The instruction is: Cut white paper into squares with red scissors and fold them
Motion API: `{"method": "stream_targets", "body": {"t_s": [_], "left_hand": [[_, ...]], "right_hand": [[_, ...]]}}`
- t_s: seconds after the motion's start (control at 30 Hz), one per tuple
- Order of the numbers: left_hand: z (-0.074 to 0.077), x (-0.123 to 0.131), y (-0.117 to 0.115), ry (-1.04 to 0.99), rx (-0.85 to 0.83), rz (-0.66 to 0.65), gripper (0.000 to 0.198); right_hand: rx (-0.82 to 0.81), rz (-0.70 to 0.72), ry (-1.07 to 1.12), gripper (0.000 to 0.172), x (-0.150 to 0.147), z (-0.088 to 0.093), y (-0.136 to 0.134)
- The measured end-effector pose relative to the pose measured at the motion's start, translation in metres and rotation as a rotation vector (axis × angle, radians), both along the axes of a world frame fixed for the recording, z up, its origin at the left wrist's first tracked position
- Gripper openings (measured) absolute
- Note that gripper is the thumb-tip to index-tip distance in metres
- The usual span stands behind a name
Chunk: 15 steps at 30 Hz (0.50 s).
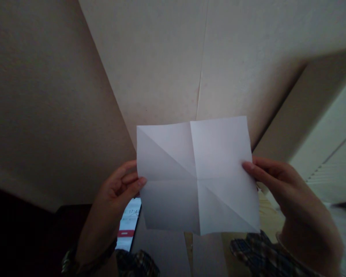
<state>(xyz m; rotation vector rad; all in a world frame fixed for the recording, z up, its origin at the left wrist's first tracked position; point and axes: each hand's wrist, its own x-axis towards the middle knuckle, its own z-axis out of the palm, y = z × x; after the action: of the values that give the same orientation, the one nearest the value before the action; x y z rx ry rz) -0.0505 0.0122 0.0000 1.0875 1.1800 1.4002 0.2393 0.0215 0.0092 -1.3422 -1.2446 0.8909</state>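
Observation:
A square sheet of white paper (173, 204) is held up between my two hands, opened out. Creases cross it upright, sideways and along one diagonal from top left to bottom right. My left hand (115, 196) pinches the left edge, thumb in front and fingers behind. On the opposite edge, my right hand (279, 181) grips the sheet the same way, its thumb on the front face. The fingertips behind the paper are hidden.
Below my left hand lies a lit phone (129, 223) showing a timer. Grey sheets or boards (164, 250) lie on a yellowish surface (266, 211) under the paper. A pale wall (161, 57) rises ahead, and a white slatted unit (328, 161) stands at right.

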Motion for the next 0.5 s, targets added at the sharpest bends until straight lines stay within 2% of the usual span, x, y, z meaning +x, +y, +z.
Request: {"method": "stream_targets", "body": {"t_s": [0.1,0.2,0.3,0.5], "left_hand": [[0.000,0.000,-0.001,-0.003,-0.001,0.017,0.031],[0.001,0.001,0.000,-0.008,-0.002,0.009,0.033],[0.002,0.001,0.002,0.001,-0.012,0.019,0.032],[-0.004,-0.002,0.008,0.064,0.070,0.083,0.040]], "right_hand": [[0.013,0.093,-0.014,0.032,-0.001,0.001,0.000],[0.009,0.037,-0.014,0.030,0.000,0.002,0.002],[0.004,0.060,-0.023,0.030,-0.001,0.002,0.001],[0.014,-0.060,0.027,0.022,-0.011,0.002,-0.008]]}}
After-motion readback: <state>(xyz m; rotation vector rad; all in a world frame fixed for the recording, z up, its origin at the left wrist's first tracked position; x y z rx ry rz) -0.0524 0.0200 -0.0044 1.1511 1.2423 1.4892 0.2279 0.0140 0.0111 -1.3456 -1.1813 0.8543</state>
